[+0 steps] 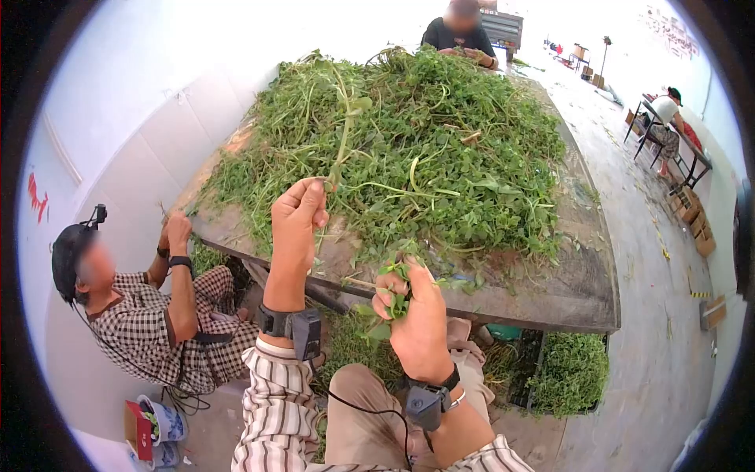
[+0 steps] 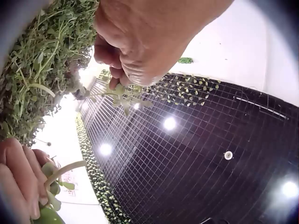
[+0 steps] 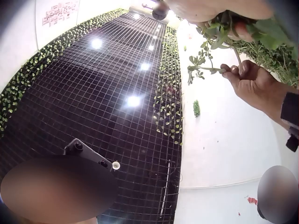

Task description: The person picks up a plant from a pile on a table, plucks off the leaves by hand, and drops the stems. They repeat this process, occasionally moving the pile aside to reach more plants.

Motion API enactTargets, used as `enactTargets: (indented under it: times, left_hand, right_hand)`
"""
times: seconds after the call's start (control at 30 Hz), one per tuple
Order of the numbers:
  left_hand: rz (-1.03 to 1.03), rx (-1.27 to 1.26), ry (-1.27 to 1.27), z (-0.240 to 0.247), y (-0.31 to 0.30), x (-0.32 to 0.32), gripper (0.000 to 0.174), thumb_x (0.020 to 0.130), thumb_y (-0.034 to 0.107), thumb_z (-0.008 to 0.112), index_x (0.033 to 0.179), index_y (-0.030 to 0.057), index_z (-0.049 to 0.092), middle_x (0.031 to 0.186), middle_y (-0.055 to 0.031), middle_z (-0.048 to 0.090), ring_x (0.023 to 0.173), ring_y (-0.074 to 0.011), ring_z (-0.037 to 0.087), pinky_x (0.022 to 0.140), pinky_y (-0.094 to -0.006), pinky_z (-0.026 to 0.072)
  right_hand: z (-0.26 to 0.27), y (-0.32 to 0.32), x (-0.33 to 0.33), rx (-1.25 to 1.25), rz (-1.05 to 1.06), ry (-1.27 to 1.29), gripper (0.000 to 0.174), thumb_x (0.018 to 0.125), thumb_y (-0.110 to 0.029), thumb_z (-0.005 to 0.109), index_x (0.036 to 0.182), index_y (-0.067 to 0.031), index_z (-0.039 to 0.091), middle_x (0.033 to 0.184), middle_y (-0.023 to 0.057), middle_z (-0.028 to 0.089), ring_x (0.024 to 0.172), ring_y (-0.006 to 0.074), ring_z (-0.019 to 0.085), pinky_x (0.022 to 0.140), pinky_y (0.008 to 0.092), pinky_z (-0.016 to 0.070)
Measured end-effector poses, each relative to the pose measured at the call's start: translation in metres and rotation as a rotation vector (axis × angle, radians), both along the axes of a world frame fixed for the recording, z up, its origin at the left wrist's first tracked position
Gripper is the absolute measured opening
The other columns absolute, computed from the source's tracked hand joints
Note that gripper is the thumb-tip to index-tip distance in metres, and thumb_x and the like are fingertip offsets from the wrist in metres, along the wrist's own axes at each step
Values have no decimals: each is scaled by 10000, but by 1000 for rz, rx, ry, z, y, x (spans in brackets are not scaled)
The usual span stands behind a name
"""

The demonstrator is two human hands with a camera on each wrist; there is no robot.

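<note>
My left hand (image 1: 295,228) pinches the lower end of a long leafy green stem (image 1: 346,130) between thumb and fingers. The stem stands up from the fingertips, overlapping the pile of greens (image 1: 480,157) in the head view. Lower and to the right, over the near table edge, my right hand (image 1: 417,315) has its fingers curled round a small bunch of leafy sprigs (image 1: 397,303). In the left wrist view a thick bare stalk (image 2: 67,169) sticks out from the right hand's fingers. The right wrist view shows the left fingertips close to the right hand's bunch.
The pile covers most of the wooden table (image 1: 582,291). A dark crate (image 1: 523,377) of greens stands below at right. At left sits a person in a checked shirt (image 1: 134,315), near white buckets (image 1: 169,425). Another person (image 1: 460,35) is at the far end.
</note>
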State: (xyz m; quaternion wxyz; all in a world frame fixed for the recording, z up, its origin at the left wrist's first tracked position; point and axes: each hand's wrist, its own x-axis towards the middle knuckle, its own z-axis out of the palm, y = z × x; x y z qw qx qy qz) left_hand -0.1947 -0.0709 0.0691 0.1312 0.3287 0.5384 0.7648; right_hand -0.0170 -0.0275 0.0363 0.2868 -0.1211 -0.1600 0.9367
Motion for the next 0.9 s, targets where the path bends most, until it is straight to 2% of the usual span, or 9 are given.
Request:
enactTargets:
  times: [0.07,0.3,0.5,0.57,0.6,0.67,0.8,0.87,0.9]
  left_hand:
    - [41,-107,31,4,-4,10,234,916,207,534,892,-3,633,591,54,415,510,-37,352,482,-206,289]
    - [29,-152,-7,-13,-39,45,234,929,208,509,915,-14,582,590,51,405,496,-36,330,466,-200,280]
    - [21,-37,-134,-34,-57,65,220,921,218,531,892,4,576,572,39,414,490,-44,338,455,-204,286]
    - [33,-30,-155,-33,-62,70,215,918,214,536,894,4,576,575,36,420,491,-44,339,454,-204,283]
    - [37,-27,-176,-33,-64,72,209,916,210,541,897,5,577,579,34,427,491,-44,340,453,-204,281]
    - [25,-34,-160,-35,-67,73,213,913,213,547,901,3,578,582,33,426,491,-46,340,453,-204,277]
    - [3,-123,-108,-34,-75,80,245,901,234,569,917,-10,578,589,34,417,493,-52,340,458,-205,272]
    - [-5,-125,-97,-34,-78,82,283,889,273,585,912,-9,591,589,37,418,501,-47,350,461,-199,270]
    - [-13,-128,-86,-34,-78,83,321,878,312,601,907,-8,604,590,41,418,509,-41,361,464,-194,268]
  right_hand:
    - [0,0,0,15,-7,-14,156,932,-210,439,984,-64,450,689,2,379,609,126,399,518,268,324]
    - [0,-4,1,-29,-41,11,137,914,-204,499,978,-88,461,700,-2,374,616,120,396,515,259,327]
    - [5,-6,1,139,-38,-68,133,871,-169,585,954,-100,507,748,-28,447,606,88,431,484,248,340]
    - [7,-7,1,156,-83,-95,99,863,-155,607,924,-98,553,729,-41,544,583,40,478,496,201,376]
    - [7,-7,1,160,-79,-98,99,863,-155,607,924,-98,553,729,-41,544,583,40,478,496,201,376]
    - [7,-8,3,278,-102,-120,168,862,-125,596,1021,-72,588,760,-53,552,607,11,458,511,175,362]
    - [10,-12,2,528,-150,-233,265,847,-101,594,1101,-28,570,758,-53,524,614,17,446,515,178,347]
    - [1,-14,-2,849,-215,-340,268,850,-62,587,1107,17,578,876,-23,590,735,35,487,640,202,425]
    - [-3,-16,-5,911,-234,-356,243,839,-41,581,1071,31,584,906,3,607,786,60,508,689,227,442]
